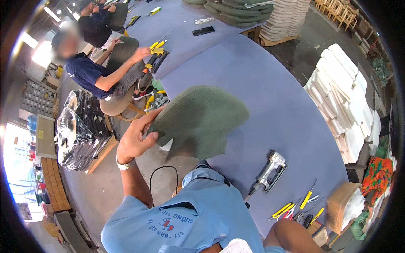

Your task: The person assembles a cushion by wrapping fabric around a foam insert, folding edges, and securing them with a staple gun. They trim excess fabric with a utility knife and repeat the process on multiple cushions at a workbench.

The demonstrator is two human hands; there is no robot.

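Observation:
My left hand [137, 137], with a metal watch on the wrist, grips the near left edge of a dark green fabric-covered seat pad [202, 118]. The thumb is on the pad's near face and the fingers go behind it. The pad is held up at a tilt over the table's left edge. A small white tag [167, 145] hangs at its lower side. My right hand is out of view; only bare skin of a limb shows at the lower right. A silver staple gun [270, 170] lies on the table to the right of the pad.
Yellow-handled screwdrivers and pliers [282, 210] lie near a cardboard box [341, 206] of white stuffing. Stacked green pads [240, 12] and a phone [203, 31] are on the blue table [291, 109]. White foam pieces [337, 97] stand right. A co-worker [97, 76] sits left, near another staple gun [155, 63].

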